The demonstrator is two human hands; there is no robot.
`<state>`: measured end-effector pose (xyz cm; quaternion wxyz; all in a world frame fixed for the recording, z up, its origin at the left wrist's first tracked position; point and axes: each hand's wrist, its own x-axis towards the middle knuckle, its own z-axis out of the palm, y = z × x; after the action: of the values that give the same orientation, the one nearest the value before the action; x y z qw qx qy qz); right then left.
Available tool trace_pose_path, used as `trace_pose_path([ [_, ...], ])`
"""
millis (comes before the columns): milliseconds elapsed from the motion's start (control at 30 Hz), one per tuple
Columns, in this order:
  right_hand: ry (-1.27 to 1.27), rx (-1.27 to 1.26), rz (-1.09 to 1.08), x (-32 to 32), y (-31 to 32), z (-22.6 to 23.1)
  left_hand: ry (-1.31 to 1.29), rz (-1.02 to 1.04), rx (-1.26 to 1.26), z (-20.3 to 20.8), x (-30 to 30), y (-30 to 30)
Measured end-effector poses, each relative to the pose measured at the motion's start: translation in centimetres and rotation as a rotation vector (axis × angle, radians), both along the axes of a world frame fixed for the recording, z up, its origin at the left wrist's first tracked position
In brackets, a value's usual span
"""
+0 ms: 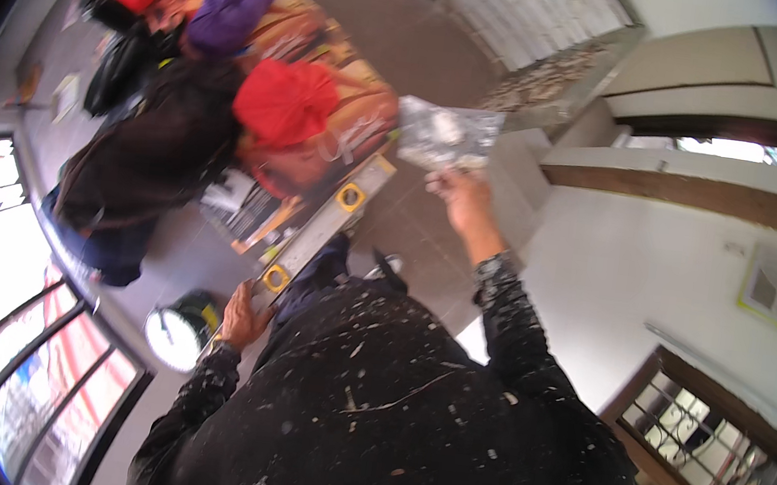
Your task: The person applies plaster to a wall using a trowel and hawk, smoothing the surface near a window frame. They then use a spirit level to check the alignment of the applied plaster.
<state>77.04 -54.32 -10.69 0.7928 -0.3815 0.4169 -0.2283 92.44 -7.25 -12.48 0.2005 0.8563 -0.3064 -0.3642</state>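
Note:
My left hand [246, 317] is closed around the lower end of a long spirit level [317, 234] with yellow-ringed round openings. The level slants up and to the right from it, in front of my body. Held out ahead on the right, my right hand [464, 201] pinches the lower edge of a crinkled silvery plastic bag [418, 139]. A whitish patch shows on the bag, and I cannot make out what it is. Both dark sleeves and my dark top are spattered with pale flecks.
Ahead on the left, an orange-brown patterned cover [361, 70] bears red bundles [286, 102], a purple bundle [230, 15] and dark clothing [153, 146]. A round bucket [176, 333] with a bright white top stands left of my left hand. A white wall [619, 261] rises on the right.

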Motion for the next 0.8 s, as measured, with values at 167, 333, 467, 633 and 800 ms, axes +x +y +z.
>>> trace_pose_path([
  [167, 0.131, -0.090, 0.124, -1.1, -2.5, -5.8, -0.079, 0.004, 0.052, 2.6, -0.8, 7.8],
  [333, 0.258, 0.064, 0.376, -0.2, 1.7, -11.0, -0.078, 0.134, 0.162, 6.4, -3.6, 11.7],
  [467, 0.213, 0.145, 0.631, 2.9, 7.3, -13.6, -0.133, 0.341, 0.114, 8.2, -6.1, 11.6],
  [633, 0.105, 0.291, 0.784, 5.6, 12.3, -15.6, -0.165, 0.427, 0.086, 9.5, -8.1, 10.6],
  [800, 0.085, 0.379, 0.689, 6.5, 14.5, -18.1, -0.226, 0.447, 0.124, 10.5, -8.8, 9.6],
])
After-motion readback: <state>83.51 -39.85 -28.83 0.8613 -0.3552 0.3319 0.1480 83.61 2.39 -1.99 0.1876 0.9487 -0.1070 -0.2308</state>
